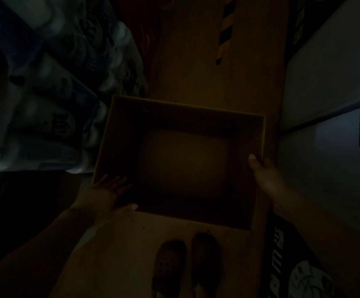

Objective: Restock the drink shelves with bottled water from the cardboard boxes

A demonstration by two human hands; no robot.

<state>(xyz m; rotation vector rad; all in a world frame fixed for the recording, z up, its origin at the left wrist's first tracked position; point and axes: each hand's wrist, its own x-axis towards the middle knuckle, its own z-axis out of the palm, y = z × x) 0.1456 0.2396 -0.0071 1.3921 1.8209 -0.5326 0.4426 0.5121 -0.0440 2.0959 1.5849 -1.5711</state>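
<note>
Dim aisle. An empty cardboard box is held over the floor: left hand fingers spread on its corner, right hand gripping its right wall. Wrapped bottled water packs sit just left; two clogs below.

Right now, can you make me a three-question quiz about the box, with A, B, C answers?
1. Where are the shoes?
A. below the box
B. inside the box
C. on a shelf

2. How many hands touch the box?
A. none
B. one
C. two

3. What is in the box?
A. bottles
B. nothing
C. a shoe

Answers:
1 A: both shoes stand on the floor under the box's near edge.
2 C: the left hand is at its left corner and the right hand grips its right wall.
3 B: only its bare bottom shows.
</note>
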